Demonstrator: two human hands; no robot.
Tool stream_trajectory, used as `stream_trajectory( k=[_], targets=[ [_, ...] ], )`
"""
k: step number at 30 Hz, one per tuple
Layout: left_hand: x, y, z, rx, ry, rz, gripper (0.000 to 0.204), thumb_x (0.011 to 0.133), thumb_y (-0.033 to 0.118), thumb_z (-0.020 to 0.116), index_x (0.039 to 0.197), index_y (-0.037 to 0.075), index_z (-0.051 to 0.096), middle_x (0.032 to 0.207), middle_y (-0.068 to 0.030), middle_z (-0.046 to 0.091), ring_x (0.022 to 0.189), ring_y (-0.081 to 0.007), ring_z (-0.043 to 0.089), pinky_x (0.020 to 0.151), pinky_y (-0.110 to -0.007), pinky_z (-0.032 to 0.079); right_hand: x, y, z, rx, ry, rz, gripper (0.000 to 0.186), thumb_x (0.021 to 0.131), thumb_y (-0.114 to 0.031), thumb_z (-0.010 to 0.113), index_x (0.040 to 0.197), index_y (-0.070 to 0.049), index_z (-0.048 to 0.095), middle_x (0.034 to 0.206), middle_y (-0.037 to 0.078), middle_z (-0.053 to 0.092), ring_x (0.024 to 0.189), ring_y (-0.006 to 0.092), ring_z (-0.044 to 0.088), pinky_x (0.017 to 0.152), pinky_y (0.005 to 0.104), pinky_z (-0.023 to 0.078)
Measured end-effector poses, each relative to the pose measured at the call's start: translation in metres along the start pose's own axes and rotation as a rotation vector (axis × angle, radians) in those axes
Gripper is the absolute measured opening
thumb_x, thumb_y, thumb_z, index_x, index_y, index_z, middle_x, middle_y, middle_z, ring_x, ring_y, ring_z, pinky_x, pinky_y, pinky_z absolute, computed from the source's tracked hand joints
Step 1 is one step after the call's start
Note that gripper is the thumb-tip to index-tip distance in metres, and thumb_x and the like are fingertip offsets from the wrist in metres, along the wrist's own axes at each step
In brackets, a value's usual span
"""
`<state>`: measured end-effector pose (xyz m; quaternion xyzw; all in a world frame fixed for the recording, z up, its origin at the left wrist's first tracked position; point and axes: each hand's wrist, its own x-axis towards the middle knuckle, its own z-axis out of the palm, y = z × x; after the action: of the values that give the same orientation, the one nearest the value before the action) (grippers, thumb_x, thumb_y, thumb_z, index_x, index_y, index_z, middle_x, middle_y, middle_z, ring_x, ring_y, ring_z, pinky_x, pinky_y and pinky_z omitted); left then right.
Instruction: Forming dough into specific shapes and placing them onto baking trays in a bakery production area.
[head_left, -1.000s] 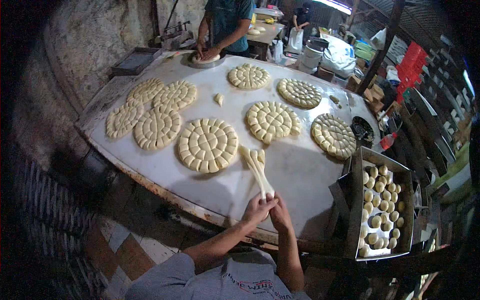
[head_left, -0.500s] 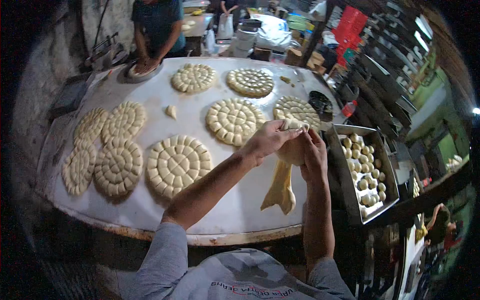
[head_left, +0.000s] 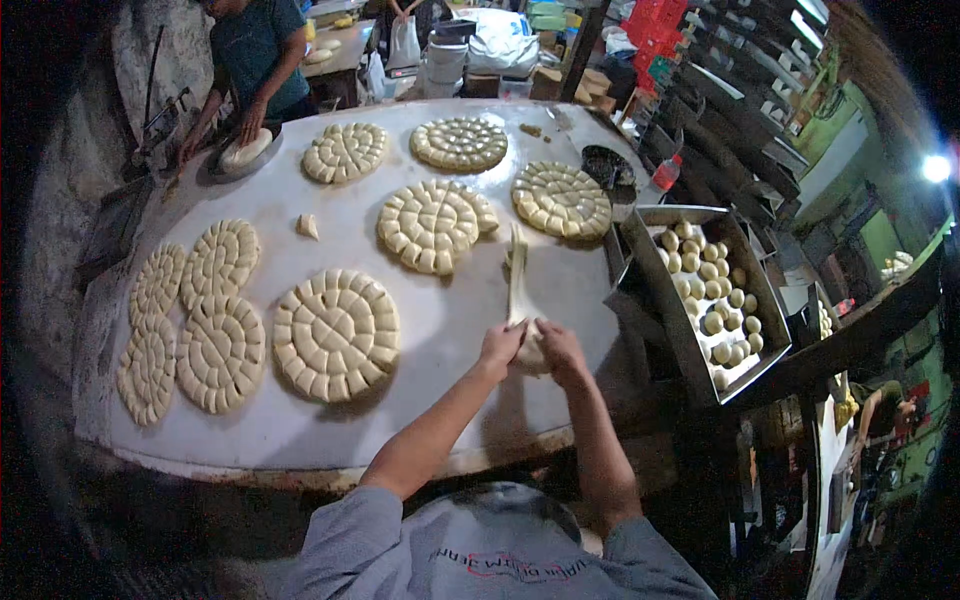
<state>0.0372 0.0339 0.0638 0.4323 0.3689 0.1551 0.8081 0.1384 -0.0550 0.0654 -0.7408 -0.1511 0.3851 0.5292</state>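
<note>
Both of my hands grip one piece of pale dough low over the near right part of the white table. My left hand is closed on its left side and my right hand on its right. A long strand of the dough stretches away from me, and a lump hangs between my hands. Beyond the left hand sits a round dough disc cut into segments, its right edge pulled loose. Another cut disc lies farther right, and a large one rests left of my forearm.
More cut discs lie at the left of the table. A metal tray of small dough balls stands at the right, near a dark bowl and a red-capped bottle. At the far left a co-worker touches dough in a pan.
My hands came down and toward me with the dough. Its strand, which hung down toward me, now stretches away. The co-worker's hands moved apart over the pan. The view has shifted slightly.
</note>
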Motion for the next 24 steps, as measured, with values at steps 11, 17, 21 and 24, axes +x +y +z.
stream_trajectory(
  k=[11,17,21,24],
  targets=[
    [-0.084,-0.127,-0.026,0.302,0.319,0.026,0.041,0.082,0.034,0.061,0.077,-0.006,0.058,0.060,-0.0084,0.053,0.055,-0.0139,0.047,0.050,-0.034,0.037,-0.088,0.093,0.001,-0.307,-0.310,0.070,0.050,0.083,-0.044,0.056,0.103,0.002,0.060,0.087,0.011,0.063,0.077,0.0163,0.054,0.069,0.0320,0.043],
    [-0.132,-0.176,0.004,0.252,0.469,0.040,0.037,0.084,0.032,0.059,0.084,-0.005,0.060,0.063,-0.0037,0.054,0.061,-0.0095,0.043,0.054,-0.031,0.037,-0.121,0.143,-0.032,-0.010,-0.303,0.006,0.034,0.086,-0.028,0.056,0.092,0.005,0.061,0.076,0.006,0.063,0.069,0.0098,0.054,0.064,0.0265,0.043],
    [-0.156,-0.167,0.029,0.399,0.492,-0.001,0.036,0.085,0.031,0.059,0.084,-0.005,0.060,0.062,-0.0040,0.055,0.060,-0.0093,0.044,0.054,-0.031,0.038,-0.141,0.156,-0.047,-0.188,-0.191,-0.034,0.032,0.084,-0.026,0.058,0.090,0.006,0.062,0.074,0.007,0.063,0.067,0.0107,0.054,0.062,0.0275,0.044],
    [-0.176,-0.183,0.033,0.451,0.486,0.078,0.037,0.084,0.033,0.059,0.084,-0.005,0.060,0.063,-0.0042,0.056,0.059,-0.0095,0.048,0.055,-0.030,0.040,-0.166,0.150,-0.054,-0.211,-0.194,-0.066,0.033,0.082,-0.026,0.059,0.089,0.006,0.061,0.073,0.008,0.063,0.066,0.0104,0.054,0.060,0.0270,0.044]
  ],
)
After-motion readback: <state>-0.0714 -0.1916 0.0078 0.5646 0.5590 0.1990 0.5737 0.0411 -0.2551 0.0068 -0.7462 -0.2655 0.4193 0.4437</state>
